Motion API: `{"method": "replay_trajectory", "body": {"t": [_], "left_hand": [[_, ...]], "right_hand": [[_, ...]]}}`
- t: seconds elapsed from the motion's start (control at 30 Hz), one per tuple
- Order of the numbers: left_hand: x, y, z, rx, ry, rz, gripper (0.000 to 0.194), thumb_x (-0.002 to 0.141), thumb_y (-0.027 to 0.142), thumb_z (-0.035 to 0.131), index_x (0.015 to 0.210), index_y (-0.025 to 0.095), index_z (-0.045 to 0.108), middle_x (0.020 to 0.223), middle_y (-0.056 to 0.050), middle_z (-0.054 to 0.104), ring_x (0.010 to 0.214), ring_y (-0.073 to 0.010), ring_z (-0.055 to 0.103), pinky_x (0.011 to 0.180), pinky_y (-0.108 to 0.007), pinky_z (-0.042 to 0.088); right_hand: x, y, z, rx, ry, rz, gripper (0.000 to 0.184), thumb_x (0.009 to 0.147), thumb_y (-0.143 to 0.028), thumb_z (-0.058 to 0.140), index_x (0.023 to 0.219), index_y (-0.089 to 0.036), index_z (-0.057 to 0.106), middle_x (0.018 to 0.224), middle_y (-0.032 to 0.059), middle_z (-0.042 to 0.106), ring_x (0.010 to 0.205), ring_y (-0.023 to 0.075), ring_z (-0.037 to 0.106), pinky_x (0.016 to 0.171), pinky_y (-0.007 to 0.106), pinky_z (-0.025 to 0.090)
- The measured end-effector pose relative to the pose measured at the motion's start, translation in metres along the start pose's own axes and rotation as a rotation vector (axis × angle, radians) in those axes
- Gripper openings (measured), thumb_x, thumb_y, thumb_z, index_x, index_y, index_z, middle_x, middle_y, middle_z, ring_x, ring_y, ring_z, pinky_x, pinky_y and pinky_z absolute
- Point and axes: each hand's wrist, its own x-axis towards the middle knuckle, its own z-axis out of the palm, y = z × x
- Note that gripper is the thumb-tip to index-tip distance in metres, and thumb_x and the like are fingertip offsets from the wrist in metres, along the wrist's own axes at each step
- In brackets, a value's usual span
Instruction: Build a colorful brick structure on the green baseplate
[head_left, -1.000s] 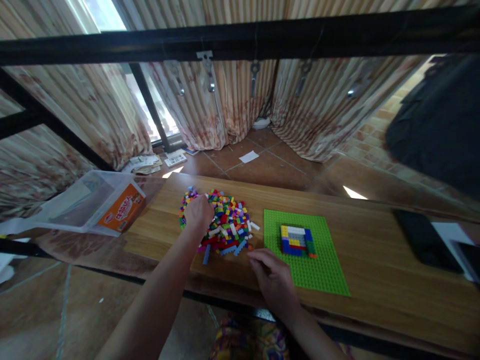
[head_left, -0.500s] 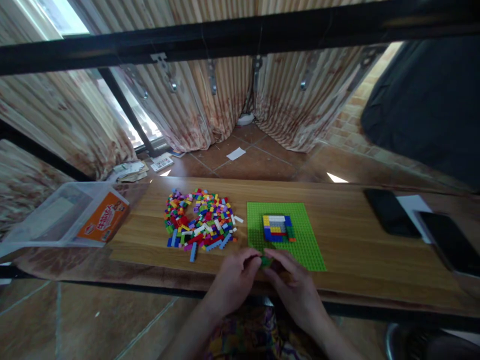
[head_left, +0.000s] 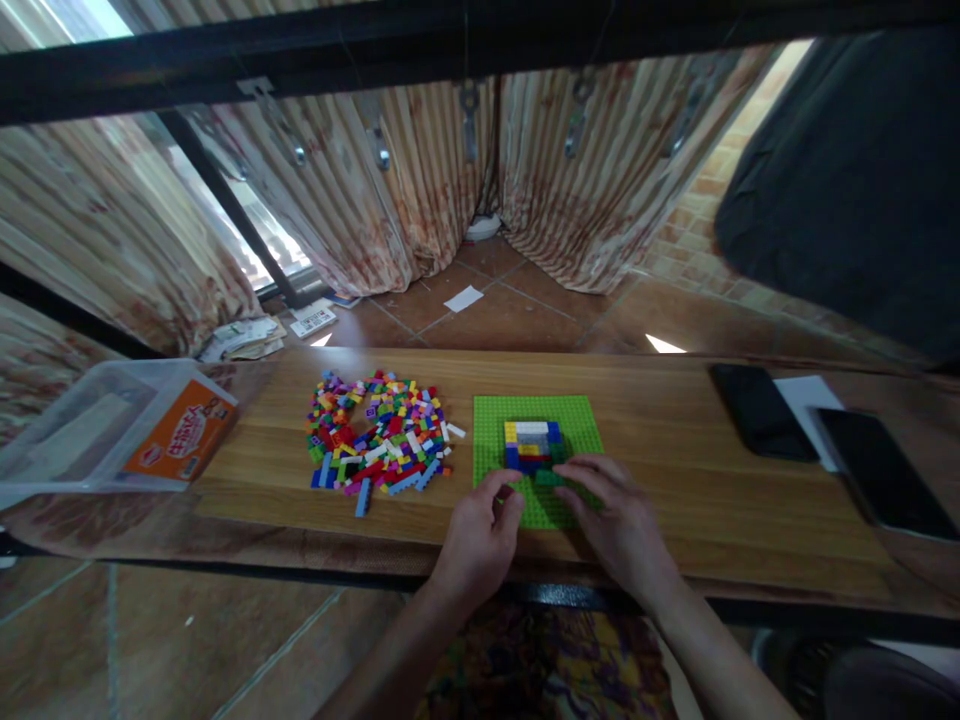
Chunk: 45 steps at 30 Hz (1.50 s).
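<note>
A green baseplate (head_left: 491,420) lies on the wooden board, bearing a small hollow rectangle of toy bricks (head_left: 532,428) in white, yellow, blue and red. My right hand (head_left: 619,510) pinches a dark green brick (head_left: 550,478) between thumb and fingertips, close to the near right corner of the rectangle. Whether that brick touches the structure I cannot tell. At the baseplate's near left edge is my left hand (head_left: 484,525), thumb and index finger slightly apart with nothing visible between them. Left of the baseplate spreads a pile of loose coloured bricks (head_left: 390,440).
A clear plastic box (head_left: 97,400) with an orange label stands at the far left. Two dark phones (head_left: 761,410) and a white paper (head_left: 810,400) lie at the right. A black bar (head_left: 480,45) crosses above the board, with curtains (head_left: 420,190) behind.
My left hand has come from the brick pile to the baseplate. A green brick, between both hands half a second ago, is now in my right hand beside the structure. The view has shifted.
</note>
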Motion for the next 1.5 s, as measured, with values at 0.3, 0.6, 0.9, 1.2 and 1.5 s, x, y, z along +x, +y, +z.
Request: {"method": "replay_trajectory", "body": {"t": [0.3, 0.6, 0.9, 1.2, 1.5], "left_hand": [[0.005, 0.002, 0.018, 0.124, -0.114, -0.001, 0.051, 0.089, 0.028, 0.045, 0.138, 0.012, 0.046, 0.083, -0.005, 0.070, 0.073, -0.0171, 0.062, 0.069, -0.028, 0.047], [0.007, -0.004, 0.026, 0.221, -0.115, 0.025, 0.054, 0.089, 0.030, 0.046, 0.139, 0.008, 0.045, 0.082, -0.008, 0.070, 0.071, -0.0194, 0.063, 0.068, -0.031, 0.048], [0.005, -0.002, 0.028, 0.231, -0.094, 0.033, 0.055, 0.089, 0.029, 0.045, 0.139, 0.006, 0.043, 0.086, -0.011, 0.071, 0.076, -0.0220, 0.065, 0.073, -0.034, 0.050], [0.006, -0.003, 0.032, 0.365, -0.125, 0.057, 0.056, 0.090, 0.029, 0.043, 0.141, 0.006, 0.039, 0.093, -0.015, 0.071, 0.083, -0.0254, 0.067, 0.080, -0.039, 0.051], [0.007, -0.004, 0.036, 0.497, -0.129, 0.082, 0.057, 0.091, 0.028, 0.039, 0.143, 0.005, 0.035, 0.097, -0.017, 0.071, 0.087, -0.0273, 0.068, 0.082, -0.039, 0.051]], "right_hand": [[0.016, 0.022, 0.014, -0.139, -0.012, -0.070, 0.020, 0.087, -0.028, 0.058, 0.100, -0.025, 0.073, 0.117, 0.0104, 0.059, 0.107, 0.0267, 0.054, 0.090, 0.048, 0.049], [0.012, 0.017, 0.006, -0.042, 0.067, 0.078, 0.027, 0.086, -0.039, 0.060, 0.107, -0.026, 0.070, 0.118, 0.0094, 0.061, 0.107, 0.0257, 0.057, 0.093, 0.047, 0.048], [0.018, 0.012, 0.023, -0.030, 0.197, 0.319, 0.050, 0.083, -0.053, 0.057, 0.117, -0.017, 0.063, 0.112, 0.0147, 0.061, 0.104, 0.0281, 0.057, 0.090, 0.048, 0.046], [0.019, 0.010, 0.034, -0.137, 0.208, 0.300, 0.050, 0.082, -0.052, 0.059, 0.117, -0.016, 0.061, 0.114, 0.0159, 0.058, 0.109, 0.0303, 0.051, 0.096, 0.050, 0.041], [0.019, 0.015, 0.038, -0.154, 0.196, 0.294, 0.044, 0.083, -0.049, 0.058, 0.115, -0.019, 0.064, 0.114, 0.0139, 0.059, 0.108, 0.0297, 0.051, 0.094, 0.049, 0.040]]}}
